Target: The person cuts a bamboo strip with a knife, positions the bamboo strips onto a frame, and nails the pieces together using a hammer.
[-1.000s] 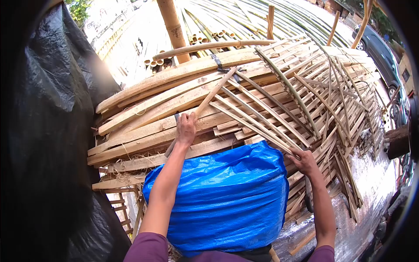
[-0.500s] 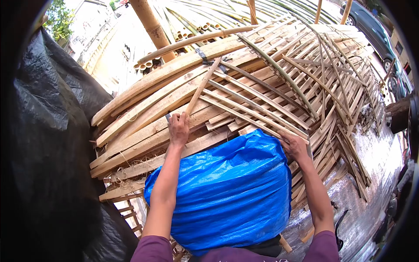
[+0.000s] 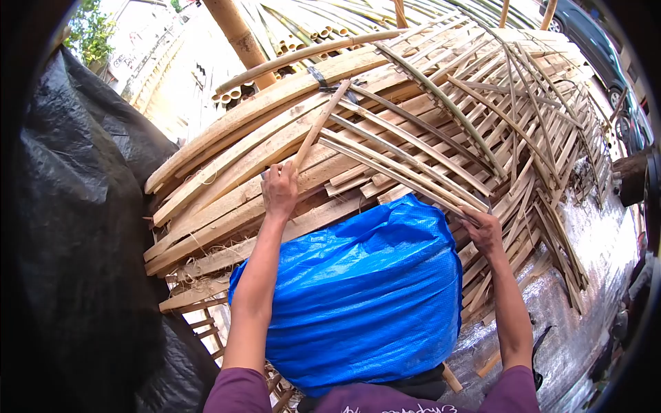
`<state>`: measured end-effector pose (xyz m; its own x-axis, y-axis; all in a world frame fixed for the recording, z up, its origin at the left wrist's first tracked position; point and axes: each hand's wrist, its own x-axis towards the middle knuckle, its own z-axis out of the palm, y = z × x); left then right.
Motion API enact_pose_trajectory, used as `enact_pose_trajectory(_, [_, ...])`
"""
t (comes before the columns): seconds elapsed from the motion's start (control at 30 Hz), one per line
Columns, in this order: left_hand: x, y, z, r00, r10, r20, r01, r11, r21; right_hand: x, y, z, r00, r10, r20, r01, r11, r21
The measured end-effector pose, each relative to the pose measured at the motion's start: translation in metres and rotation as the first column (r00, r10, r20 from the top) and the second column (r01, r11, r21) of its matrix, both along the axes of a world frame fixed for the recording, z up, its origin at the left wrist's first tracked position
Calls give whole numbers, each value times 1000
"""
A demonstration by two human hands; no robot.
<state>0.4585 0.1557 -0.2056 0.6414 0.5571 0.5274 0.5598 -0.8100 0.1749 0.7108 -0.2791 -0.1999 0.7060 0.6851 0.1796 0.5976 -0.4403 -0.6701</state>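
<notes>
My left hand (image 3: pixel 280 189) is wrapped round the lower end of a flat wooden stick (image 3: pixel 321 127), which slants up and to the right across the stacked bamboo planks (image 3: pixel 241 198). At the right, my right hand (image 3: pixel 483 228) has its fingers closed on the near end of a thin bamboo strip (image 3: pixel 399 177); more strips lie right beside it. Something dark and narrow shows by each hand, mostly hidden. A blue tarp (image 3: pixel 358 296) covers my lap between my two forearms.
Many thin bamboo strips (image 3: pixel 509 117) lie crisscrossed on the right. A black sheet (image 3: pixel 82 227) hangs at the left. Behind the planks stands a bamboo post (image 3: pixel 237 38), with long green poles beyond. A silvery sheet (image 3: pixel 551 344) covers the lower right; a car (image 3: pixel 592 48) stands farther off.
The view has shifted, so the planks and post appear farther left than at first. My right hand and the strip end have moved slightly since half a second ago. Both hands keep their grips.
</notes>
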Motion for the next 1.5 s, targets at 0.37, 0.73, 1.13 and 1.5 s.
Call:
enact_pose_trajectory(0.37, [36, -89, 103, 648, 253, 718, 605, 403, -687, -36, -49, -1, 976, 67, -207, 0, 951, 308])
enact_pose_trajectory(0.73, [19, -145, 130, 619, 301, 726, 661, 300, -688, -122, -114, 23, 995, -28, 93, 5, 971, 241])
enact_pose_trajectory(1.13, [-14, -160, 101, 656, 167, 736, 627, 423, -655, -215, -152, 22, 992, -126, -6, 125, 984, 126])
enact_pose_trajectory(1.5, [-38, -157, 79, 785, 285, 550, 421, 406, -811, -239, -154, 18, 958, -136, -254, 152, 987, 46])
